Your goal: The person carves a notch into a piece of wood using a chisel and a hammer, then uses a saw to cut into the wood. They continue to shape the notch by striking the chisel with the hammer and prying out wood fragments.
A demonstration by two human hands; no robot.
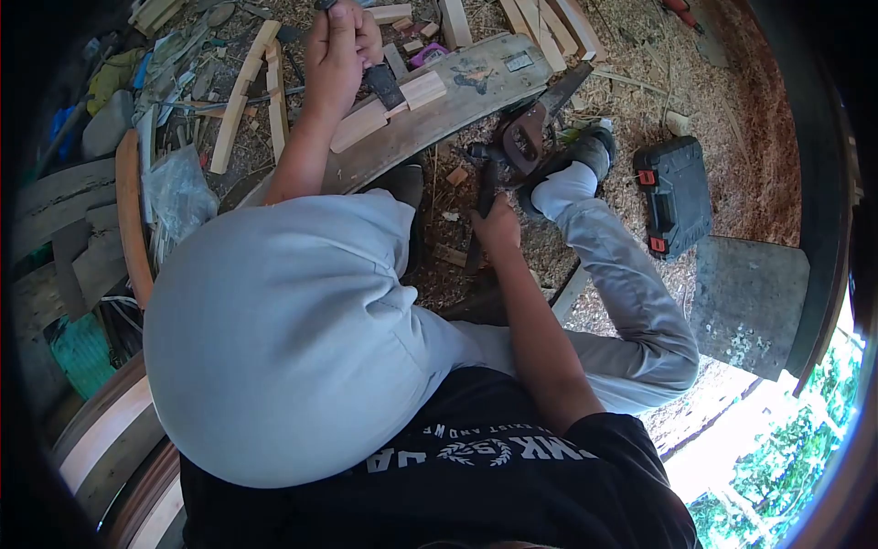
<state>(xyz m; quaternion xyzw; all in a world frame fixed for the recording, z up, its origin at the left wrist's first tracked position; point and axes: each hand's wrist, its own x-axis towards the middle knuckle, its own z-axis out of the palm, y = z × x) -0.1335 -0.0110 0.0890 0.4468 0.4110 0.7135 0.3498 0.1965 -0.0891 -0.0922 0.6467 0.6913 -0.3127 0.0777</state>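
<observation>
My left hand (343, 46) is closed around the handle of a chisel. Its wide dark blade (384, 86) slants down to a light wood piece (360, 126) and meets it at a gap or notch. That wood lies on a worn plank (476, 78). Lower down, my right hand (498, 225) grips the dark handle of what looks like a hammer (487, 186), its head end close to the saw. A handsaw (523, 142) with a brown handle leans against the plank's edge, just beyond my right hand.
Cut wood strips (245, 96) lie at the upper left, and more (549, 27) at the top. A purple tape measure (427, 56) sits behind the plank. To the right is a black tool case (674, 197) near a grey board (750, 302). Wood shavings cover the ground.
</observation>
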